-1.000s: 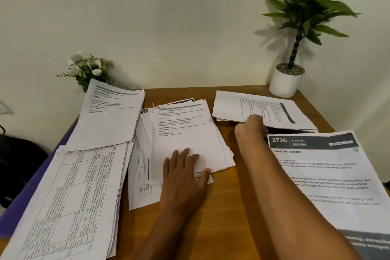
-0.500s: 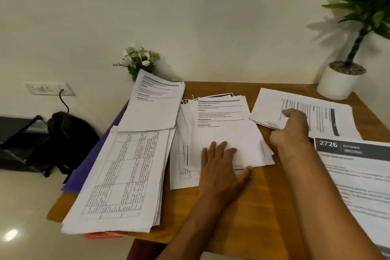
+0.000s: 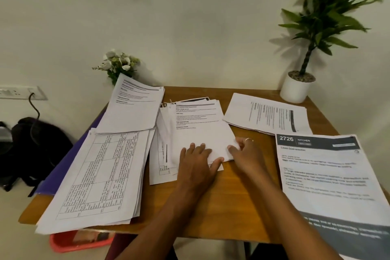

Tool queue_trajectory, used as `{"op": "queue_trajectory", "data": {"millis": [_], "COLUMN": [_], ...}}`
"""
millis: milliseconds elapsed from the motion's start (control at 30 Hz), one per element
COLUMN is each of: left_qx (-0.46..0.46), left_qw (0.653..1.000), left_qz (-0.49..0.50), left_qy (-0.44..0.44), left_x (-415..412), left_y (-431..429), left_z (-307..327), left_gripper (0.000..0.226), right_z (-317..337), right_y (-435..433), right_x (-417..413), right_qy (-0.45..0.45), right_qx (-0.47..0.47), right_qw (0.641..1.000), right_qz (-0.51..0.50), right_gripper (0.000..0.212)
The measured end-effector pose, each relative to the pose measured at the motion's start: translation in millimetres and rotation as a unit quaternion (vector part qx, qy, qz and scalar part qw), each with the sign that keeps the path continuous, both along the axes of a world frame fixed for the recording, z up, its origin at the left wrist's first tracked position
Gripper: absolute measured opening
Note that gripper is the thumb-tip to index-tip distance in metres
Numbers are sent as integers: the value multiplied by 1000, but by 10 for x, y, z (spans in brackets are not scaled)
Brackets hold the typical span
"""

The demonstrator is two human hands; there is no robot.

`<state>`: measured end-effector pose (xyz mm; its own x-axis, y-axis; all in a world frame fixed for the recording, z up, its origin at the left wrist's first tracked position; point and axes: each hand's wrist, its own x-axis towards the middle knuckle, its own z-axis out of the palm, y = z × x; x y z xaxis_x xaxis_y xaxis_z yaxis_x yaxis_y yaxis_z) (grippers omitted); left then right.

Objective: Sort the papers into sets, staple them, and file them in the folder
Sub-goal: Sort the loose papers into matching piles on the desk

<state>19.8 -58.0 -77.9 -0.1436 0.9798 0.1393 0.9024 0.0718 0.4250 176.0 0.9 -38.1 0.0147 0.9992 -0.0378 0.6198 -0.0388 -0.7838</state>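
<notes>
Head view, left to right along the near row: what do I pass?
Black bag → gridded paper stack → left hand on the middle pile → right hand pinching its corner → 2726 Kitchen sheet.

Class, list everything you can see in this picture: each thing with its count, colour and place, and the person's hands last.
table: one, brown wood, against the wall
grid-printed pile: one, white, front left
text pile: one, white, back left
middle pile: one, white, centre
sideways pile: one, white, back right
kitchen sheet: one, white and dark grey, front right
folder: one, purple, under the left piles
tray: one, red, under the table's front left
flowers: one bunch, white, back left
plant: one, green, white pot, back right
bag: one, black, floor at left
wall socket: one, white, left wall
left hand: one, flat on the middle pile
right hand: one, ringed, pinching the middle pile's right corner
</notes>
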Motion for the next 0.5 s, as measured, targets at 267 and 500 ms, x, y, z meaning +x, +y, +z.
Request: {"op": "queue_trajectory", "data": {"millis": [267,500], "left_qx": [11,47], "left_qw": [1000,998], "left_qz": [9,10], "left_qy": [-21,-28], "left_x": [36,18], "left_y": [-31,-2], "left_z": [-1,-81], "left_gripper": [48,48], "right_z": [-37,14], "right_y": [130,210], "right_x": [-113,-149], "right_qy": [-109,-10], "right_qx": [68,18], "right_qw": [992,1000], "right_qz": [0,0], "right_gripper": [51,50]}}
